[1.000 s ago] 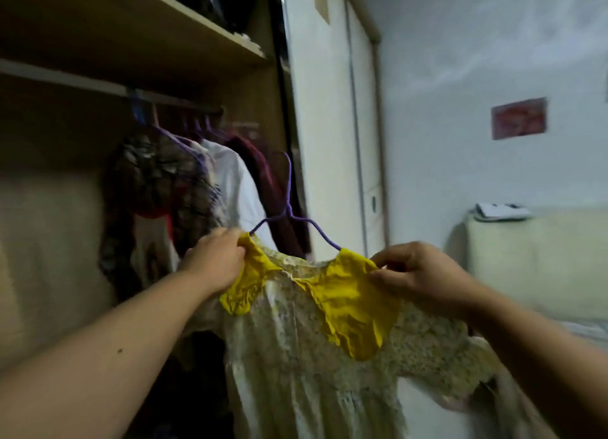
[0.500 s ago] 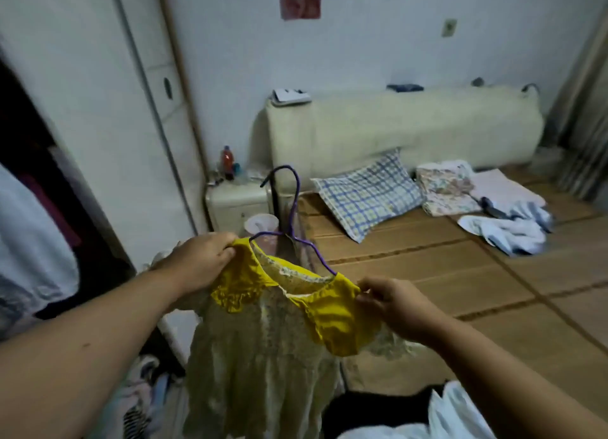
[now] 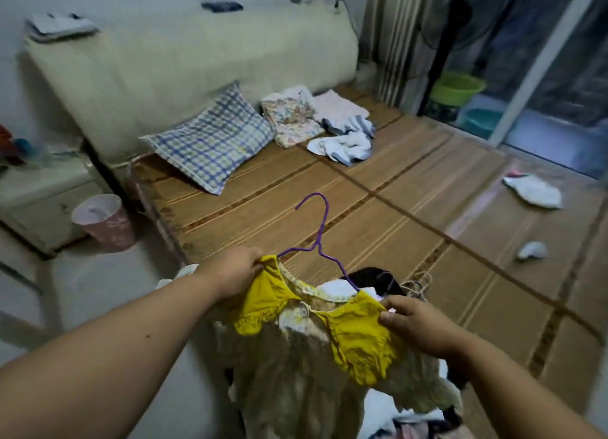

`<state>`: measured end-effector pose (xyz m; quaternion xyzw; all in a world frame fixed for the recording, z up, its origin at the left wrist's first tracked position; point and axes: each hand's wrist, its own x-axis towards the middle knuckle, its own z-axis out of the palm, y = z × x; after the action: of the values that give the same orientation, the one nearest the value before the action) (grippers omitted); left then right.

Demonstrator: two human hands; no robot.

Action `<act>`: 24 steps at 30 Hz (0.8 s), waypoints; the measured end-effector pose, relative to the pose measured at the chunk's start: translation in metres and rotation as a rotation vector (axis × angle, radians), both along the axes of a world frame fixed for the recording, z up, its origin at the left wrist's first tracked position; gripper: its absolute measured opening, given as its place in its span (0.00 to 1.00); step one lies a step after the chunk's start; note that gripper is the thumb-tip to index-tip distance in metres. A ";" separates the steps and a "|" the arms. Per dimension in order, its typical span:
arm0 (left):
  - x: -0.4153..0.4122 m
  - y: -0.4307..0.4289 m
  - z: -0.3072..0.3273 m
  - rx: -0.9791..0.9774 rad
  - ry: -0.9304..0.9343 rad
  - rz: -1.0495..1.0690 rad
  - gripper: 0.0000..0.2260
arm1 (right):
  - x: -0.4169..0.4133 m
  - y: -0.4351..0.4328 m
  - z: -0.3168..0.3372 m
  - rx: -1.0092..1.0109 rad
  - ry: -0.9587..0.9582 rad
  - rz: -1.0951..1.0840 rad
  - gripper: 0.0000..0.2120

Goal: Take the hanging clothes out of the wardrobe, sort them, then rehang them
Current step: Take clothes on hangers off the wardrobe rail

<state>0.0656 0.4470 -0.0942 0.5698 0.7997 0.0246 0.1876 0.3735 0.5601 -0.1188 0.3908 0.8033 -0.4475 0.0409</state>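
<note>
Dress [image 3: 296, 373], prob. floral, on hanger [image 3: 324, 221], in L hand [image 3: 235, 270], R hand [image 3: 414, 323].

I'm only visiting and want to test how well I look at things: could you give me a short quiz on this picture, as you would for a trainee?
1. True or false: the dress hangs on a purple hanger.
2. What holds the dress's yellow collar? A) the left hand only; B) the right hand only; C) both hands.
3. Fill in: the pillow on the bed has a blue ____ pattern.

Key: 1 true; 2 C; 3 checked.
</note>
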 end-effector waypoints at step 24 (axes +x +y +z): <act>0.122 0.162 -0.161 0.011 -0.018 0.075 0.25 | 0.074 0.119 -0.185 0.070 -0.276 -0.423 0.25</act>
<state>0.1880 0.6095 -0.2551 0.5403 0.8185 0.0411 0.1908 0.4473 0.6791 -0.3041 0.6087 0.7057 -0.3602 0.0422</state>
